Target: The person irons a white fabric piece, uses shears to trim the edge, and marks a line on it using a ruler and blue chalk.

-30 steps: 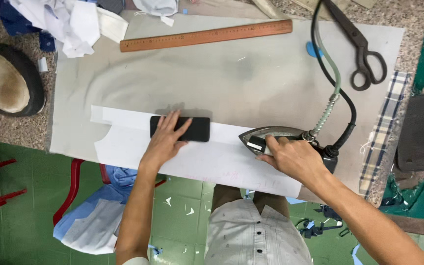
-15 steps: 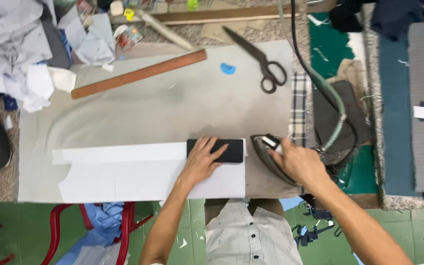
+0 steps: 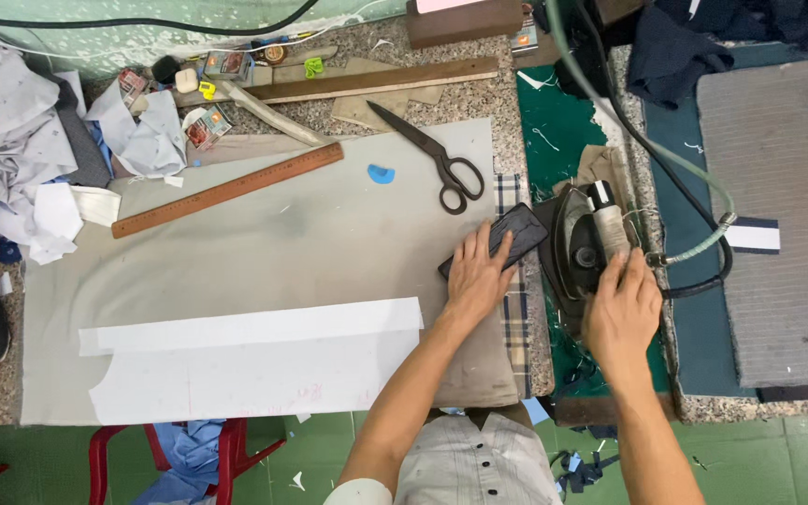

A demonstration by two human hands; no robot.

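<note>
My left hand (image 3: pixel 476 272) lies flat on a black rectangular block (image 3: pixel 500 236) at the right edge of the grey pressing cloth (image 3: pixel 264 238). My right hand (image 3: pixel 621 301) grips the handle of a dark steam iron (image 3: pixel 584 238) that rests on the green pad (image 3: pixel 554 131) to the right of the cloth. A folded white fabric piece (image 3: pixel 254 360) lies on the cloth near the table's front edge, to the left of both hands.
Black scissors (image 3: pixel 437 159), a blue chalk piece (image 3: pixel 382 173) and a wooden ruler (image 3: pixel 226 190) lie on the cloth's far side. Fabric scraps (image 3: pixel 21 159) pile at the left. The iron's hose (image 3: pixel 694 248) loops right toward a grey padded board (image 3: pixel 778 215).
Both hands have moved right off the white fabric. The black block has slid to the cloth's right edge and the iron now rests on the green pad.
</note>
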